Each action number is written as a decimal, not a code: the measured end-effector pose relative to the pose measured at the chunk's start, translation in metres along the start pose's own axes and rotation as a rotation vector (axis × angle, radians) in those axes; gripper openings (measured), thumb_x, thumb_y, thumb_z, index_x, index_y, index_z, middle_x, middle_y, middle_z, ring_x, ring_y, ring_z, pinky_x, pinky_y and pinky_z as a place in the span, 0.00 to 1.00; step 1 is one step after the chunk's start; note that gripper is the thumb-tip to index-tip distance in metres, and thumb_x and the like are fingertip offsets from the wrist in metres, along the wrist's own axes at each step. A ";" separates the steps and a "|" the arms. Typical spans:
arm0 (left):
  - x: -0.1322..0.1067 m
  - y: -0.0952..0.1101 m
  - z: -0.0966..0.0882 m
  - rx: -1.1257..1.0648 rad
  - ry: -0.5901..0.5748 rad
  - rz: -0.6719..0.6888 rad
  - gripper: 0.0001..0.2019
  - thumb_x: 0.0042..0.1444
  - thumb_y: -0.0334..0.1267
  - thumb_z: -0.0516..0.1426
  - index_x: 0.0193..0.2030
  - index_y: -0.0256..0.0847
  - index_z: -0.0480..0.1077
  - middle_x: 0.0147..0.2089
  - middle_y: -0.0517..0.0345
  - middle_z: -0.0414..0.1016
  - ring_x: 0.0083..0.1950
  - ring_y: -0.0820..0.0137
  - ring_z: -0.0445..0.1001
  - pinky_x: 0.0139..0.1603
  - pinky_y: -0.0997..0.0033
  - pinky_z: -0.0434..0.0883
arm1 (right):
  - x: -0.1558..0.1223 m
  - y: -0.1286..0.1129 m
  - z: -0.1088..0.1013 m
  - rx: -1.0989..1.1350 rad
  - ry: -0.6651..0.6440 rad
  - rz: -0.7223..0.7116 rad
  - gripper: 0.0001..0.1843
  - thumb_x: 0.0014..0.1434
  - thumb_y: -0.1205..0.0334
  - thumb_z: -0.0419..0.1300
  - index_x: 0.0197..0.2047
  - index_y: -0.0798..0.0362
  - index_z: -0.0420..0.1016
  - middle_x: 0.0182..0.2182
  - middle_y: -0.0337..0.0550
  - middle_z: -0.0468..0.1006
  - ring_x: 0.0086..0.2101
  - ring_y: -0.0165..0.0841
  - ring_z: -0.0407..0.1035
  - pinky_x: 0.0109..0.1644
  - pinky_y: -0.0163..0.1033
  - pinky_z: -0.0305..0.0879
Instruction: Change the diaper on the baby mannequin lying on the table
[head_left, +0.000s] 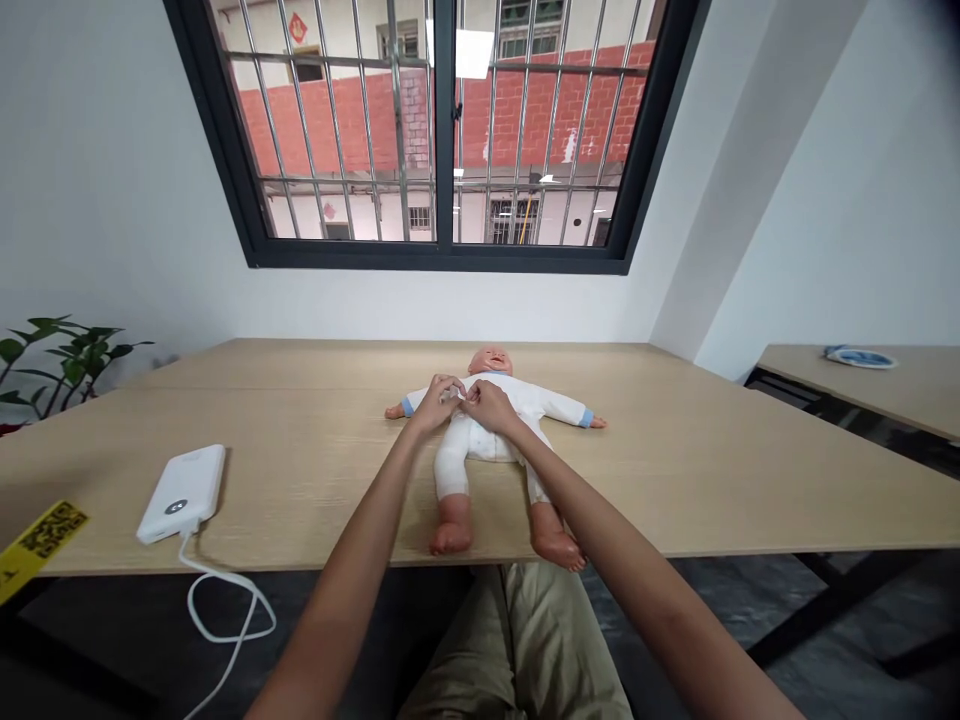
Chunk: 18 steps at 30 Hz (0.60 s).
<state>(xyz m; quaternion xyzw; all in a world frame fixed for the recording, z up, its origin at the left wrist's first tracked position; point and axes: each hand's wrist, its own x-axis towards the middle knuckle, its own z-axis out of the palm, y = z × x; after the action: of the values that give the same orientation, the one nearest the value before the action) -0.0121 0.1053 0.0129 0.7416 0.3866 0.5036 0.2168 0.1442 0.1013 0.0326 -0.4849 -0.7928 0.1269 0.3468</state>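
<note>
A baby doll [491, 360] lies on its back on the table, its head toward the window and its bare feet at the near edge. It wears a white outfit [495, 442] with blue cuffs and a blue collar. My left hand [439, 402] is closed in a pinch at the left side of the doll's waist. Close beside it, my right hand [489, 407] pinches the same part of the clothing over the belly. The fingertips of both hands nearly meet, and the small bit of cloth between them is mostly hidden.
A white power bank [187, 492] with a white cable [238, 590] hanging over the edge lies at the left of the wooden table [315, 460]. A yellow tag [41, 545] and a plant [75, 365] are farther left. A blue-and-white item [861, 357] rests on another table.
</note>
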 end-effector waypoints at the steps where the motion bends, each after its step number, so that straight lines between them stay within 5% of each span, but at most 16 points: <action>1: 0.001 -0.001 0.002 -0.032 -0.005 -0.004 0.07 0.51 0.26 0.53 0.32 0.41 0.70 0.42 0.56 0.68 0.52 0.66 0.67 0.58 0.66 0.64 | -0.001 0.000 -0.001 0.002 0.011 0.009 0.05 0.53 0.65 0.61 0.29 0.54 0.68 0.30 0.41 0.75 0.31 0.31 0.67 0.33 0.33 0.54; 5: 0.001 -0.004 0.008 -0.139 -0.018 -0.041 0.04 0.54 0.32 0.55 0.38 0.41 0.67 0.40 0.58 0.71 0.45 0.68 0.70 0.51 0.69 0.67 | -0.004 0.002 -0.003 0.016 0.050 0.001 0.09 0.58 0.65 0.57 0.26 0.53 0.65 0.26 0.38 0.73 0.29 0.30 0.63 0.32 0.34 0.51; 10: -0.003 -0.006 0.010 -0.253 -0.082 -0.183 0.18 0.56 0.39 0.56 0.54 0.42 0.62 0.35 0.62 0.71 0.38 0.71 0.72 0.41 0.73 0.68 | -0.005 0.005 -0.005 0.094 0.086 0.050 0.15 0.60 0.65 0.50 0.22 0.53 0.64 0.25 0.39 0.73 0.29 0.31 0.63 0.33 0.35 0.50; 14: -0.003 -0.012 0.016 -0.246 -0.127 -0.158 0.14 0.55 0.40 0.57 0.48 0.40 0.67 0.42 0.58 0.73 0.45 0.69 0.72 0.47 0.71 0.68 | -0.006 0.009 -0.006 0.114 0.125 0.050 0.15 0.60 0.63 0.50 0.22 0.52 0.63 0.25 0.39 0.71 0.29 0.31 0.63 0.33 0.35 0.51; 18: -0.003 -0.016 0.024 -0.222 -0.137 -0.150 0.08 0.58 0.43 0.55 0.36 0.39 0.67 0.38 0.58 0.73 0.44 0.67 0.71 0.51 0.69 0.68 | -0.006 0.011 -0.005 0.111 0.166 0.054 0.15 0.59 0.63 0.50 0.20 0.51 0.62 0.27 0.43 0.71 0.33 0.34 0.63 0.36 0.36 0.55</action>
<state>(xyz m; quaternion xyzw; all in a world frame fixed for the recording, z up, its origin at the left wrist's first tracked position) 0.0040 0.1140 -0.0097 0.7148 0.3669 0.4739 0.3604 0.1571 0.1014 0.0281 -0.4951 -0.7396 0.1392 0.4341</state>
